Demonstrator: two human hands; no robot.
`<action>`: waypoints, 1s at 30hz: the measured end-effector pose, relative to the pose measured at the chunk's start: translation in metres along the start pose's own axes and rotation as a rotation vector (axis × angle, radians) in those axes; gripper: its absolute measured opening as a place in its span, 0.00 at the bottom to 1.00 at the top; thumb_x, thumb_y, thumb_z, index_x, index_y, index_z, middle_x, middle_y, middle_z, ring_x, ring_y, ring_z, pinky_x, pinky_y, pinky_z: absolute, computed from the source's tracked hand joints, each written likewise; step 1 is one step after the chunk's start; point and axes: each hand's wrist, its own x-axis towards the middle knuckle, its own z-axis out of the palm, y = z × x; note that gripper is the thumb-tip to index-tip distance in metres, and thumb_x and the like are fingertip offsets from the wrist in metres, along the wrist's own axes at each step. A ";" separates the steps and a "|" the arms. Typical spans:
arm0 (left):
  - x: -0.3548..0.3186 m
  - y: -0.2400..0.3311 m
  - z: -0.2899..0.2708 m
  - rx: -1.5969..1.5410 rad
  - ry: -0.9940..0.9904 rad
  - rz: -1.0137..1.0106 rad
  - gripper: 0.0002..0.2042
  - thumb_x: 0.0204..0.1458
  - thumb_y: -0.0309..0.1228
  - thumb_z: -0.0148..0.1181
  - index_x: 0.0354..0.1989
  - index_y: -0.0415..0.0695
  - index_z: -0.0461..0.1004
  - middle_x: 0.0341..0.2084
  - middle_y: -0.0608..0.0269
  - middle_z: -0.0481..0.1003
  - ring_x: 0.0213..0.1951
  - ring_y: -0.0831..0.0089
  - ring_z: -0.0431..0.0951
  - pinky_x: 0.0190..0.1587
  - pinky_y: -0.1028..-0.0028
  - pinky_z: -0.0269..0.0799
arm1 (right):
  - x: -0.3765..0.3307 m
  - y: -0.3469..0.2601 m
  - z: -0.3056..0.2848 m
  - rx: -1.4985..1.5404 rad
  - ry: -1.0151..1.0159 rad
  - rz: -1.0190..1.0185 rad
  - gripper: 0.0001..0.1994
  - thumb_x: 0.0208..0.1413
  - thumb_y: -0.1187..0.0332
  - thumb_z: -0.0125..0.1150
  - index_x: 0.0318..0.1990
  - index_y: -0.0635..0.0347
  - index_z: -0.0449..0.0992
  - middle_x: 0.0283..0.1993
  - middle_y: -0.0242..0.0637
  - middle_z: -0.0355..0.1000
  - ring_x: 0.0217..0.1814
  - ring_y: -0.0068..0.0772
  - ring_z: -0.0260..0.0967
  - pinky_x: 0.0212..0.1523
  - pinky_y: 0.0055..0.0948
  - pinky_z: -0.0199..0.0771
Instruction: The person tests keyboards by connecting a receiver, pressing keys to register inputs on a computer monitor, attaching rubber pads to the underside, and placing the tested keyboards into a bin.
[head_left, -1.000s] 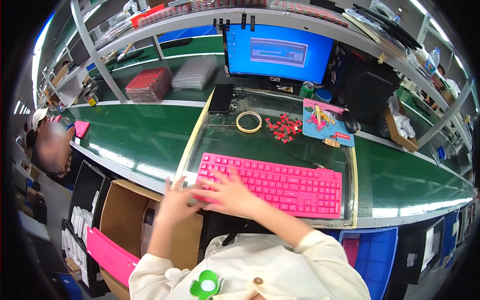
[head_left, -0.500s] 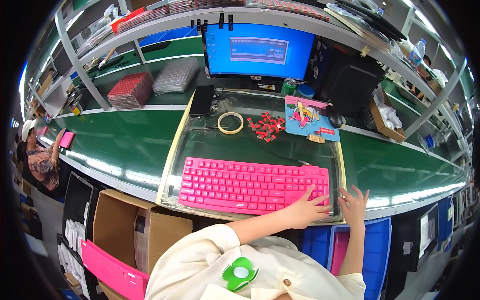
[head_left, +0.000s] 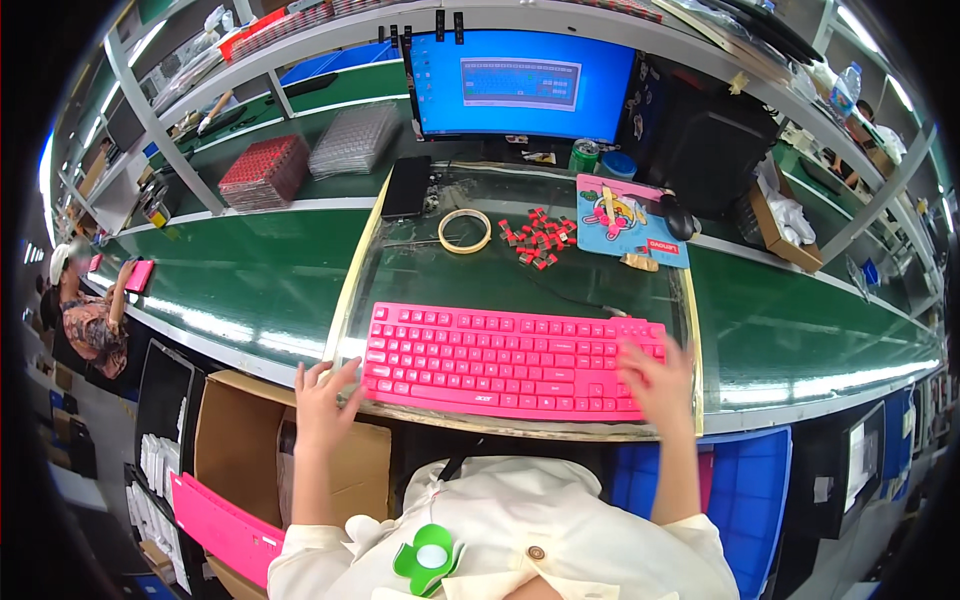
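Observation:
A pink keyboard [head_left: 510, 362] lies on the glass-topped mat in front of me. My left hand [head_left: 325, 405] is by its left end, fingers spread, holding nothing. Over the number pad at the right end is my right hand [head_left: 658, 385], a little smeared by motion, with its fingers apart and nothing visible in them. Whether it touches the keys I cannot tell. A cable runs from the keyboard's back edge. On the monitor [head_left: 520, 115] behind, a window shows a keyboard picture.
Beyond the keyboard lie a tape roll [head_left: 464, 231], several small red-and-metal pieces [head_left: 538, 238], a phone-like black slab [head_left: 407, 187] and a mouse [head_left: 678, 215] on a colourful pad [head_left: 625, 225]. A cardboard box [head_left: 235, 440] and a blue bin [head_left: 750, 500] flank me. Another person [head_left: 90, 320] sits far left.
My left hand has gone from the keyboard's right end across to its left end. My right hand has shifted left onto the number pad. The on-screen keyboard picture has changed in colour.

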 end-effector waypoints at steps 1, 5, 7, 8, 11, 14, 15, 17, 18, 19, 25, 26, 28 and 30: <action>0.003 0.000 0.003 -0.011 0.036 -0.060 0.12 0.47 0.37 0.60 0.41 0.55 0.77 0.47 0.67 0.73 0.56 0.61 0.64 0.61 0.54 0.48 | -0.007 0.014 -0.016 -0.035 0.018 0.112 0.16 0.47 0.59 0.62 0.46 0.38 0.77 0.36 0.20 0.77 0.60 0.37 0.59 0.66 0.60 0.33; 0.013 0.007 0.017 0.052 0.149 0.000 0.14 0.47 0.42 0.59 0.42 0.54 0.77 0.53 0.64 0.68 0.60 0.59 0.58 0.60 0.56 0.50 | -0.024 0.023 -0.021 -0.179 0.184 0.220 0.16 0.46 0.63 0.63 0.45 0.42 0.77 0.35 0.20 0.76 0.59 0.38 0.60 0.67 0.57 0.33; 0.016 0.009 0.024 0.071 0.184 0.023 0.15 0.48 0.43 0.59 0.43 0.54 0.76 0.55 0.64 0.66 0.61 0.58 0.56 0.60 0.57 0.50 | -0.031 0.006 -0.011 -0.175 0.230 0.144 0.16 0.46 0.63 0.63 0.46 0.42 0.77 0.37 0.19 0.76 0.59 0.37 0.59 0.67 0.56 0.31; 0.016 0.008 0.028 0.076 0.187 0.032 0.15 0.47 0.44 0.59 0.43 0.54 0.76 0.57 0.64 0.64 0.62 0.58 0.55 0.59 0.57 0.50 | -0.033 -0.011 -0.003 -0.104 0.180 0.106 0.17 0.46 0.62 0.63 0.47 0.41 0.76 0.38 0.18 0.77 0.60 0.37 0.59 0.68 0.56 0.30; 0.015 0.002 0.034 0.090 0.194 0.053 0.17 0.46 0.46 0.59 0.44 0.54 0.76 0.61 0.65 0.59 0.64 0.56 0.51 0.58 0.58 0.51 | -0.031 -0.062 0.014 0.103 0.063 -0.168 0.15 0.44 0.60 0.63 0.44 0.40 0.78 0.39 0.17 0.76 0.61 0.35 0.59 0.68 0.53 0.31; 0.011 0.001 0.036 0.079 0.182 0.039 0.18 0.46 0.46 0.59 0.44 0.54 0.76 0.61 0.64 0.59 0.64 0.56 0.51 0.59 0.58 0.51 | -0.040 -0.030 0.011 0.067 0.045 -0.102 0.15 0.44 0.62 0.63 0.43 0.41 0.78 0.38 0.17 0.76 0.60 0.35 0.60 0.68 0.53 0.31; 0.009 0.001 0.037 0.071 0.177 0.029 0.18 0.46 0.46 0.60 0.44 0.54 0.76 0.62 0.64 0.58 0.64 0.56 0.51 0.59 0.58 0.51 | -0.047 -0.010 0.006 0.060 0.075 -0.031 0.14 0.45 0.63 0.63 0.43 0.42 0.78 0.37 0.17 0.76 0.60 0.35 0.60 0.68 0.53 0.32; 0.007 0.000 0.039 0.064 0.165 0.015 0.18 0.46 0.46 0.60 0.45 0.54 0.76 0.62 0.64 0.58 0.64 0.56 0.51 0.59 0.58 0.51 | -0.054 0.015 -0.007 0.017 0.132 0.095 0.14 0.47 0.66 0.62 0.43 0.44 0.78 0.37 0.19 0.76 0.59 0.36 0.61 0.68 0.51 0.34; 0.007 0.001 0.040 0.058 0.170 0.024 0.18 0.46 0.46 0.60 0.45 0.54 0.76 0.62 0.64 0.58 0.64 0.55 0.51 0.59 0.59 0.51 | -0.056 0.018 -0.014 -0.018 0.160 0.149 0.13 0.48 0.68 0.61 0.43 0.46 0.78 0.36 0.20 0.76 0.58 0.36 0.62 0.68 0.50 0.36; 0.008 0.003 0.040 0.051 0.175 0.033 0.18 0.46 0.46 0.60 0.45 0.54 0.76 0.62 0.64 0.57 0.64 0.55 0.50 0.59 0.59 0.51 | -0.056 0.017 -0.020 -0.017 0.152 0.149 0.13 0.48 0.68 0.61 0.43 0.46 0.78 0.36 0.20 0.76 0.58 0.36 0.62 0.68 0.50 0.36; 0.005 0.010 0.041 0.050 0.247 0.038 0.17 0.46 0.45 0.59 0.45 0.55 0.76 0.63 0.63 0.57 0.64 0.55 0.50 0.59 0.59 0.51 | -0.065 0.022 -0.015 0.055 0.317 0.248 0.10 0.52 0.73 0.55 0.42 0.55 0.77 0.38 0.28 0.76 0.57 0.40 0.63 0.64 0.41 0.49; 0.004 0.010 0.041 0.053 0.269 0.038 0.17 0.46 0.45 0.59 0.45 0.55 0.76 0.63 0.63 0.57 0.64 0.55 0.50 0.59 0.59 0.51 | -0.068 0.023 -0.011 0.109 0.351 0.270 0.10 0.53 0.74 0.54 0.42 0.56 0.77 0.39 0.30 0.76 0.57 0.40 0.63 0.63 0.40 0.52; 0.007 0.009 0.038 0.091 0.241 0.074 0.17 0.47 0.44 0.58 0.45 0.56 0.75 0.63 0.63 0.56 0.64 0.55 0.50 0.59 0.59 0.50 | -0.073 0.025 -0.005 0.136 0.372 0.279 0.10 0.53 0.74 0.54 0.42 0.57 0.77 0.39 0.30 0.76 0.57 0.40 0.63 0.62 0.39 0.54; 0.014 0.007 0.036 0.107 0.254 0.055 0.17 0.47 0.44 0.58 0.46 0.56 0.75 0.63 0.63 0.56 0.64 0.55 0.50 0.59 0.59 0.50 | -0.077 0.027 0.002 0.177 0.437 0.320 0.10 0.53 0.74 0.53 0.41 0.58 0.77 0.40 0.32 0.76 0.57 0.41 0.63 0.59 0.37 0.58</action>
